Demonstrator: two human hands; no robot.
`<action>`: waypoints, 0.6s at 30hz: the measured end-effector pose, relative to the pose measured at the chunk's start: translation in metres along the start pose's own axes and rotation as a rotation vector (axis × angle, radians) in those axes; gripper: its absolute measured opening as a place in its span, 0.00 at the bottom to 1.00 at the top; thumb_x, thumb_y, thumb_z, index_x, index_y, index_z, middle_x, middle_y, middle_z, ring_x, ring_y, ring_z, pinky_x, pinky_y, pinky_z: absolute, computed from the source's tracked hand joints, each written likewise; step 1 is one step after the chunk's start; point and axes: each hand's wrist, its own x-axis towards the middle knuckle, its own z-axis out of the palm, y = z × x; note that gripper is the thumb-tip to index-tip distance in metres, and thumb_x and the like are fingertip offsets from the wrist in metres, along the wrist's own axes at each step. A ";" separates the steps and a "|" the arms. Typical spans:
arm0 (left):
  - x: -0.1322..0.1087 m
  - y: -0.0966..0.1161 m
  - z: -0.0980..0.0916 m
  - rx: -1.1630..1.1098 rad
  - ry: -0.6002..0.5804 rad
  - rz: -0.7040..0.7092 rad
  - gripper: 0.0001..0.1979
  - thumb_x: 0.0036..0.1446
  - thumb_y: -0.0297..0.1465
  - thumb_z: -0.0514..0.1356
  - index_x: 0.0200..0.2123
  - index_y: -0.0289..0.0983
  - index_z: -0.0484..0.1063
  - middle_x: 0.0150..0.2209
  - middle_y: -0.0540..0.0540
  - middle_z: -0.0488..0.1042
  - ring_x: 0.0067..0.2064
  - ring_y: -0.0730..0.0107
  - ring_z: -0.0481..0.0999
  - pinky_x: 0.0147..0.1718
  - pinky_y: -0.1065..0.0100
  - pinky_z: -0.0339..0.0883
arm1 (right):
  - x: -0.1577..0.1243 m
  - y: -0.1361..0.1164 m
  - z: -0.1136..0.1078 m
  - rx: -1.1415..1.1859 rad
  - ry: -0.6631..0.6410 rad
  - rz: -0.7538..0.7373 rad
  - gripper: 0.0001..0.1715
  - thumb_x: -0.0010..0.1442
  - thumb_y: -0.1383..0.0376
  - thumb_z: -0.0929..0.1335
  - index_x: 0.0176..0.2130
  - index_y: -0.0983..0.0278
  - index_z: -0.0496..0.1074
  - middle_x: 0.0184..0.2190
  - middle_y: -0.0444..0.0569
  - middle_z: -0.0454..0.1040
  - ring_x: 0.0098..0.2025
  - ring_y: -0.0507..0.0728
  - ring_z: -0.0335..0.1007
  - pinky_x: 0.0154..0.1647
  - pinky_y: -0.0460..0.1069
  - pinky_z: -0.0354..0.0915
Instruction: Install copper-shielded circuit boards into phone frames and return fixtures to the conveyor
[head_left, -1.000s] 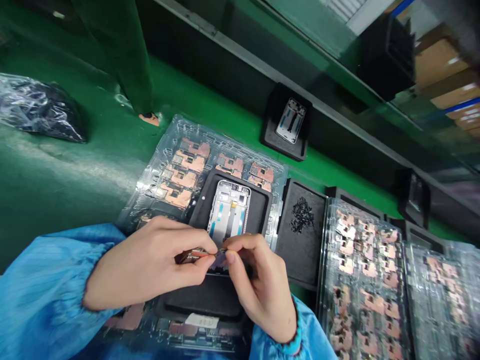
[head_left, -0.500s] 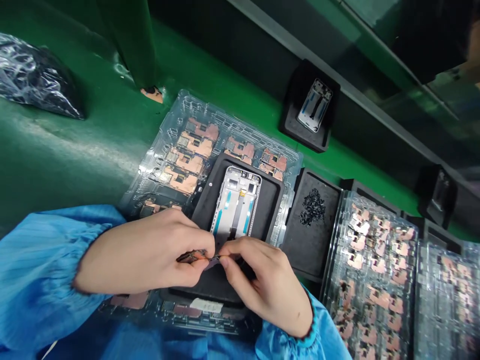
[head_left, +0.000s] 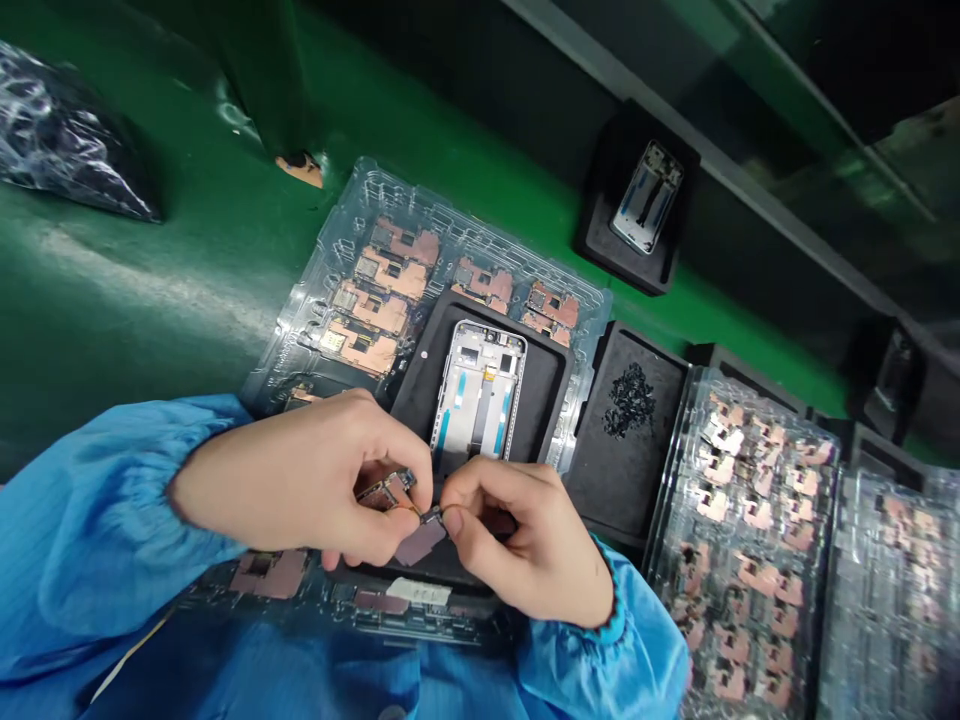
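My left hand point(head_left: 315, 480) pinches a phone circuit board point(head_left: 421, 540) with a pinkish copper-coloured face, held at a tilt over the near end of a black foam tray point(head_left: 541, 420). My right hand point(head_left: 529, 530) is closed, thumb and forefinger pressed together at the board's edge on a small dark part, mostly hidden by the fingertips. Beyond both hands, a silver phone frame point(head_left: 469, 435) with blue strips and a dark flex cable lies in the foam tray. Under that tray is a clear plastic tray point(head_left: 300, 335) holding several copper-coloured boards point(head_left: 367, 345).
Right of the work lies a black tray point(head_left: 600, 500) with a heap of small black pieces point(head_left: 628, 400). Further right are clear trays of boards point(head_left: 757, 590). Another phone frame point(head_left: 649, 200) sits in foam behind. A shiny dark bag point(head_left: 71, 140) rests on the green surface at left.
The board in my left hand has tilted so more of its pinkish face shows. Both hands stay together at its edge, the right fingers slightly higher. The view has shifted a little.
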 end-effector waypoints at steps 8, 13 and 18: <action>0.001 0.010 -0.004 -0.258 -0.103 -0.198 0.06 0.48 0.24 0.63 0.31 0.38 0.77 0.19 0.56 0.73 0.18 0.74 0.75 0.16 0.79 0.71 | -0.003 -0.001 -0.004 0.301 -0.040 0.120 0.12 0.72 0.63 0.66 0.39 0.66 0.76 0.25 0.44 0.75 0.20 0.48 0.63 0.21 0.42 0.59; 0.000 0.008 -0.003 -0.270 -0.089 -0.194 0.05 0.48 0.24 0.63 0.30 0.38 0.77 0.19 0.57 0.73 0.18 0.74 0.75 0.15 0.80 0.70 | -0.002 0.000 -0.003 0.253 -0.038 0.092 0.11 0.71 0.63 0.67 0.37 0.65 0.75 0.24 0.43 0.74 0.20 0.48 0.63 0.20 0.42 0.57; 0.003 0.008 -0.003 -0.238 -0.101 -0.206 0.06 0.48 0.23 0.62 0.30 0.38 0.76 0.19 0.56 0.73 0.19 0.72 0.76 0.16 0.79 0.71 | -0.003 -0.001 0.005 0.128 0.054 0.061 0.08 0.65 0.69 0.70 0.31 0.64 0.72 0.20 0.38 0.66 0.20 0.47 0.58 0.22 0.42 0.55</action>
